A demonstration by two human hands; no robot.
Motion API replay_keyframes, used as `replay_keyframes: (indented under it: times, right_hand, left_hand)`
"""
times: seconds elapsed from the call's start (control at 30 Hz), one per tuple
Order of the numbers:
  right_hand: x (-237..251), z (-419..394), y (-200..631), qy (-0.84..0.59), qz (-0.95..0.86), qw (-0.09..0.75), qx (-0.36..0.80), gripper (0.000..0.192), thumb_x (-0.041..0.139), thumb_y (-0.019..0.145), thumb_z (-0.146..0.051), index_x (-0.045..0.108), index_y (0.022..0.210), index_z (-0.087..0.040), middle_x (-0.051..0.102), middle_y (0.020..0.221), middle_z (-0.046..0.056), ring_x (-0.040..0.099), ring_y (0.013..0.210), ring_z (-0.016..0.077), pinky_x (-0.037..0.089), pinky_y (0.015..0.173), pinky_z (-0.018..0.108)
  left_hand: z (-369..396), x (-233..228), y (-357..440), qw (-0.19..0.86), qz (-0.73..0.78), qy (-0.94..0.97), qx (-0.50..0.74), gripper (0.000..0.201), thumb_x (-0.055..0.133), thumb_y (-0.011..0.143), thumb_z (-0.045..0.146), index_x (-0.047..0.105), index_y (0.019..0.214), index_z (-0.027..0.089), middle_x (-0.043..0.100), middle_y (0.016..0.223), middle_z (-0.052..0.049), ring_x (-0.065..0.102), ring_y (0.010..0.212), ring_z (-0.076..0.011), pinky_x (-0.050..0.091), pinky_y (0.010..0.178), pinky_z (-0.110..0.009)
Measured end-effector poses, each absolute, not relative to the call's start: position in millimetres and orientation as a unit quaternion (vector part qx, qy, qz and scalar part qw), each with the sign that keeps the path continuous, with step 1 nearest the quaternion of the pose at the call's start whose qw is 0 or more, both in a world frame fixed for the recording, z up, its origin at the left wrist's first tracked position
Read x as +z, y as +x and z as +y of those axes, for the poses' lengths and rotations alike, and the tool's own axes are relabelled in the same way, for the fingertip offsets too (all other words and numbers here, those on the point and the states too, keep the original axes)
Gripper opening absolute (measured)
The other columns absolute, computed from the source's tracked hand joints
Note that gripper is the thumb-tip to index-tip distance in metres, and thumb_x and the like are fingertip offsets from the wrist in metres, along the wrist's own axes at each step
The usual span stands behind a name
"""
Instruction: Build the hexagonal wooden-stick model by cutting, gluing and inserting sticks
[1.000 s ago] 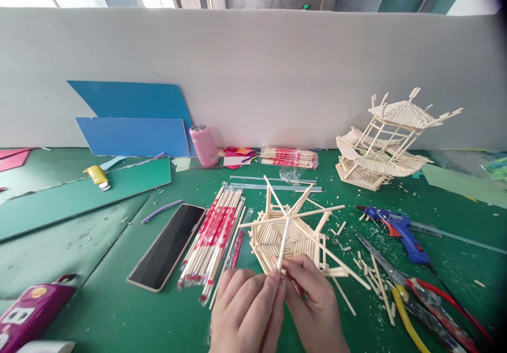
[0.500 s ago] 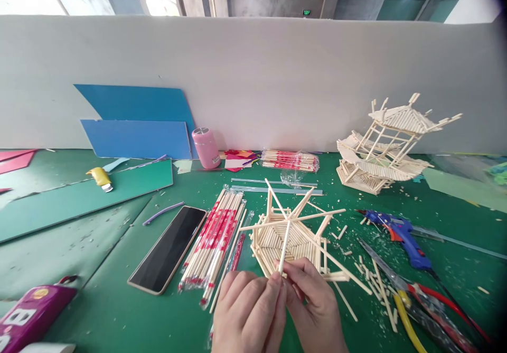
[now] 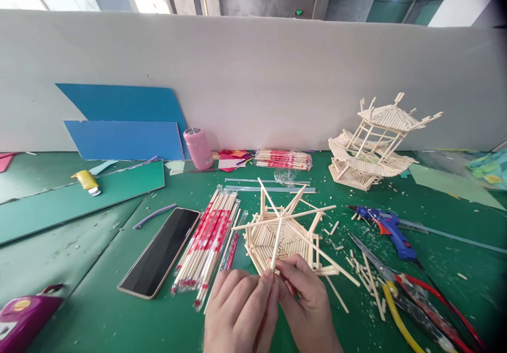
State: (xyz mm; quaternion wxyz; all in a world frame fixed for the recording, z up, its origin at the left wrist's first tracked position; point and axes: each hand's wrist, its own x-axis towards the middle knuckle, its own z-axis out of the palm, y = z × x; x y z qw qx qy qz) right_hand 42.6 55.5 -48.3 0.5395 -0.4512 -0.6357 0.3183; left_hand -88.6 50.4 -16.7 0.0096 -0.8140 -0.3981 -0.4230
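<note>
My left hand (image 3: 242, 308) is closed, thumb and finger pinching the near end of a thin wooden stick (image 3: 278, 237). From the other side my right hand (image 3: 307, 301) closes on that same end, its fingertips touching the left ones. The stick runs up to a hub where several sticks cross like spokes over a stick-built model (image 3: 261, 239). Below the spokes, the model has a many-sided base of sticks laid in rings, with short posts around its edge. My fingers hide the stick's tip and part of the base's near rim.
Left lie wrapped sticks (image 3: 209, 242), a phone (image 3: 160, 252) and a yellow-handled cutter (image 3: 86, 182). Right are a blue glue gun (image 3: 390, 229), pliers (image 3: 396, 276) and stick offcuts (image 3: 368, 279). Behind stand a stick pavilion (image 3: 372, 147) and a pink canister (image 3: 198, 148).
The whole view has shifted slightly, so things sit a little farther left in the picture. Both hands keep their pinch at the stick's near end.
</note>
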Motion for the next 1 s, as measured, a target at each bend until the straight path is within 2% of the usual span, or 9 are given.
replay_keyframes:
  times: [0.23,0.57,0.67,0.77,0.87,1.0]
  right_hand:
    - [-49.8,54.2,42.4,-0.455,-0.635,0.537,0.318,0.021,0.051,0.082,-0.016,0.063,0.098,-0.025,0.05,0.07,-0.001,0.047,0.057,0.0103,0.038,0.047,0.021]
    - [-48.7,52.6,44.1,-0.468,-0.634,0.526,0.32,0.022,0.052,0.082,-0.022,0.06,0.103,-0.025,0.051,0.07,-0.001,0.045,0.053,0.0101,0.04,0.048,0.021]
    - [-38.8,54.5,41.1,-0.477,-0.565,0.564,0.367,0.018,0.046,0.085,-0.025,0.061,0.096,-0.025,0.056,0.076,0.001,0.052,0.066,0.0125,0.044,0.059,0.022]
    - [-30.2,60.3,38.7,-0.487,-0.505,0.561,0.439,0.021,0.043,0.087,-0.034,0.061,0.09,-0.023,0.057,0.079,0.002,0.053,0.073,0.0143,0.044,0.065,0.023]
    - [-28.3,68.4,35.9,-0.487,-0.441,0.543,0.523,0.028,0.046,0.084,-0.043,0.06,0.081,-0.02,0.049,0.066,0.0,0.046,0.06,0.0115,0.041,0.055,0.021]
    - [-29.0,77.6,29.2,-0.434,-0.294,0.575,0.628,0.036,0.053,0.077,-0.052,0.057,0.069,-0.017,0.033,0.057,-0.005,0.028,0.048,0.0059,0.029,0.043,0.018]
  left_hand:
    - [50.3,-15.7,-88.0,0.013,-0.4,-0.814,-0.42,0.019,0.059,0.074,0.004,0.058,0.091,0.012,0.065,0.071,-0.006,0.057,0.062,-0.017,0.044,0.057,-0.031]
    - [51.2,-12.3,-89.2,0.004,-0.393,-0.811,-0.432,0.023,0.059,0.072,0.003,0.058,0.093,0.012,0.065,0.071,-0.005,0.056,0.061,-0.0167,0.045,0.055,-0.031]
    - [51.8,-10.7,-89.6,0.015,-0.393,-0.811,-0.434,0.022,0.059,0.073,0.003,0.058,0.093,0.011,0.064,0.069,-0.005,0.057,0.061,-0.0167,0.046,0.055,-0.03]
    - [53.5,-11.2,-87.6,0.029,-0.393,-0.813,-0.429,0.02,0.058,0.074,0.004,0.058,0.092,0.012,0.064,0.066,-0.004,0.057,0.059,-0.0161,0.047,0.055,-0.029]
    - [56.6,-14.6,-83.4,0.072,-0.398,-0.791,-0.46,0.011,0.054,0.078,0.008,0.059,0.086,0.014,0.061,0.059,-0.002,0.056,0.053,-0.014,0.045,0.05,-0.027]
    - [59.2,-17.5,-80.6,0.104,-0.4,-0.768,-0.489,0.01,0.053,0.078,0.008,0.059,0.083,0.014,0.06,0.054,-0.001,0.054,0.048,-0.0137,0.043,0.047,-0.026]
